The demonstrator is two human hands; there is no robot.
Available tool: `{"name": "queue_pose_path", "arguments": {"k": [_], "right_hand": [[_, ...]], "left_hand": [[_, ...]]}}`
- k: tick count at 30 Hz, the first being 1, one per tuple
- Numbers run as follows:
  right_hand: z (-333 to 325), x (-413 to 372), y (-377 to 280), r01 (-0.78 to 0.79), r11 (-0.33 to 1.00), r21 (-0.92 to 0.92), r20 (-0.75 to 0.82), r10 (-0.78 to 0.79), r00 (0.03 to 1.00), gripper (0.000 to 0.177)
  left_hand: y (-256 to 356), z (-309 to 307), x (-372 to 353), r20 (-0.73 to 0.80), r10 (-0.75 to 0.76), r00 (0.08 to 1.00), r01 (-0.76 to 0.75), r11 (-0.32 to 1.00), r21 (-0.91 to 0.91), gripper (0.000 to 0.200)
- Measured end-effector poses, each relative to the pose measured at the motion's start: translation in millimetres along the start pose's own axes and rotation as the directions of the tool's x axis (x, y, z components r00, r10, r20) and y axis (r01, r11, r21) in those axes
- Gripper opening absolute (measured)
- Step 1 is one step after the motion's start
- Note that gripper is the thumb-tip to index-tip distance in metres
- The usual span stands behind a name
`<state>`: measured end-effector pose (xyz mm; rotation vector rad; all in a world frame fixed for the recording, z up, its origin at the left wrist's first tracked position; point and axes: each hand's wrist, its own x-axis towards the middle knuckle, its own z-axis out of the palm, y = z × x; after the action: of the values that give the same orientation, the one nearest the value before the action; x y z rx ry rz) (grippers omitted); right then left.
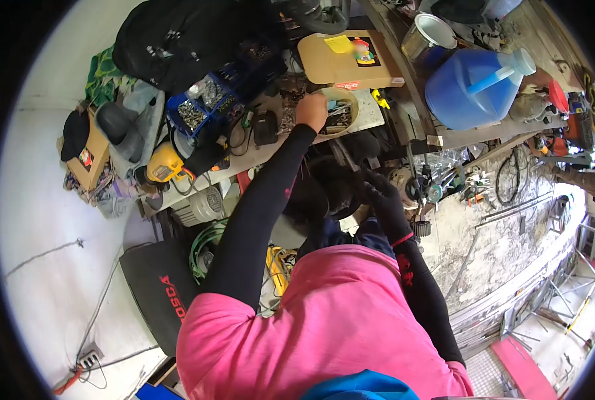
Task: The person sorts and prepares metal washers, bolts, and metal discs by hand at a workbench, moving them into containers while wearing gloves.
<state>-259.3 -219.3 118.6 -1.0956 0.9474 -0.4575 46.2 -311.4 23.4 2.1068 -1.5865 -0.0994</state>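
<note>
My bare left hand (312, 111) is closed at the left rim of a round tub (355, 115) filled with loose metal hardware (339, 116). What its fingers hold, if anything, is hidden. Lower and to the right, my right hand (383, 199) wears a black glove. Its fingers are curled around the lower end of a long grey metal piece (343, 155), whose exact kind I cannot make out. That piece points up toward the tub's front edge. Dark shapes below the bench surround it.
On the bench (237, 159) lie a black battery-like block (265, 127), a yellow power tool (165, 163), blue bins (194, 110) of screws and a cardboard box (317, 60). A blue jug (467, 90) and metal can (428, 39) stand right. A black case (152, 283) leans lower left.
</note>
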Motion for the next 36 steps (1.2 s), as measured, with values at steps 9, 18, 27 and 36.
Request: {"name": "queue_pose_path", "arguments": {"k": [9, 18, 27, 36], "right_hand": [[-22, -20, 16, -0.032, 0.999, -0.010, -0.159, 0.030, 0.987, 0.041], [-24, 9, 10, 0.062, 0.998, -0.032, -0.091, -0.064, 0.994, 0.041], [17, 28, 22, 0.054, 0.997, 0.051, 0.103, -0.059, 0.993, 0.045], [51, 22, 36, -0.070, 0.997, 0.030, 0.063, 0.068, 0.996, 0.038]], "left_hand": [[-5, 38, 34, 0.316, 0.020, 0.949, -0.074, 0.984, 0.160, 0.018], [-77, -160, -86, -0.135, -0.593, 0.794, 0.361, 0.638, -0.681, 0.022], [-205, -253, -77, -0.502, -0.314, 0.806, 0.344, 0.938, -0.035, 0.020], [-237, -194, 11, 0.121, -0.065, 0.990, 0.009, 0.911, 0.412, 0.018]]}}
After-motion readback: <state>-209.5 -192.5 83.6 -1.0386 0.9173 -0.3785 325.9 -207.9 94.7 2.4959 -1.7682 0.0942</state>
